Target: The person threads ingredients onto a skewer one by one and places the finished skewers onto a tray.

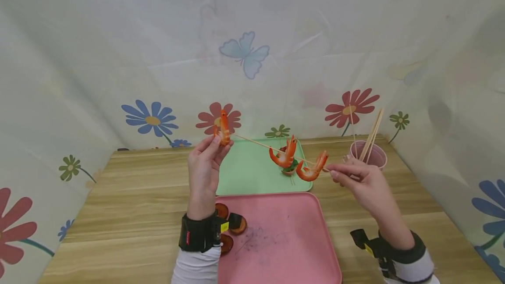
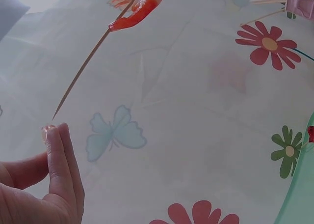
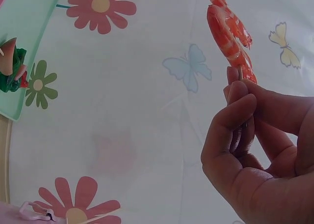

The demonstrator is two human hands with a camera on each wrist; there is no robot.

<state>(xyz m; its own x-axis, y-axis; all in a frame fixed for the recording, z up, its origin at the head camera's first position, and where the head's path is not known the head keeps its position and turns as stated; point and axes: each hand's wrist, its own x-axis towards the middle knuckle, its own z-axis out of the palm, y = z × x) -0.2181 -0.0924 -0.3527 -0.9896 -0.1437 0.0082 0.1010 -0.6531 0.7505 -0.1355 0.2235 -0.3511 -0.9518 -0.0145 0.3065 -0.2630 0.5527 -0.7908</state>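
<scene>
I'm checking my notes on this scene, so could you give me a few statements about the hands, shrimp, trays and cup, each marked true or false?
1. The right hand pinches a wooden skewer. True.

2. The left hand holds nothing. False: the left hand pinches a shrimp by the skewer's pointed end.

3. Two more shrimp are threaded on the skewer. True.

4. The round brown slices lie on the green tray. False: they lie on the pink tray, near its left edge.

5. The pink cup is empty. False: wooden sticks stand in the pink cup.

6. The green tray lies beyond the pink one, from the person's side. True.
</scene>
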